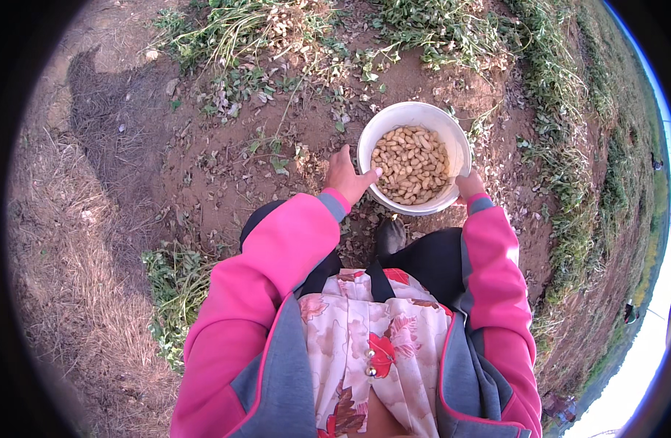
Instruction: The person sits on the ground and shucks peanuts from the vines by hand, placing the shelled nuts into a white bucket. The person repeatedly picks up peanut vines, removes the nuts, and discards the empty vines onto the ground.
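Note:
A white plastic bucket [371,128] stands or hangs just in front of my legs; whether it rests on the soil cannot be told. Unshelled peanuts [412,164] lie inside it. At its left side my left hand [349,174] grips the wall, the thumb over the rim and the fingers spread outside. My right hand [470,186] grips the opposite side of the rim, its fingers partly hidden by the bucket.
Pulled peanut plants [236,33] with pods lie at the top. A row of green plants [560,164] runs along the right, and another heap [176,295] lies at the left. A dark boot [390,236] shows below the bucket. Distant people are at the far right.

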Motion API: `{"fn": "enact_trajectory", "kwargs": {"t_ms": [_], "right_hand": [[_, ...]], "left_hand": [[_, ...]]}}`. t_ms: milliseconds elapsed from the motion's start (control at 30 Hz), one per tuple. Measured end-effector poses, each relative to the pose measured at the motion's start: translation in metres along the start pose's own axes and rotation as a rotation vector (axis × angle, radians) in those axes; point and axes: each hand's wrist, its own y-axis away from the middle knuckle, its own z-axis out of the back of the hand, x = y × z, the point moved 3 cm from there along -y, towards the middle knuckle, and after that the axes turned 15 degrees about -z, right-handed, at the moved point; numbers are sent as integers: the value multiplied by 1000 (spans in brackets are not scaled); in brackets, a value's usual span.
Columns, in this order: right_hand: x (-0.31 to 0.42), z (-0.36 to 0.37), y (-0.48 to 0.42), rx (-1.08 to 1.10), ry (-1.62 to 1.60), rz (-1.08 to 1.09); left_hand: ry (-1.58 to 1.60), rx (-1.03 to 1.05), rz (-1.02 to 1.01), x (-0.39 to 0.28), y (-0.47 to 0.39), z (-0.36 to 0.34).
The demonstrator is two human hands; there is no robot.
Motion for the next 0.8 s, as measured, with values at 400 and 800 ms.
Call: {"fn": "enact_trajectory", "kwargs": {"t_ms": [400,800], "right_hand": [[-1,1,-5,-32,37,-41],[-9,10,5,186,-136,-90]], "left_hand": [[1118,363,613,29,2,-66],[857,275,443,25,-17,-65]]}}
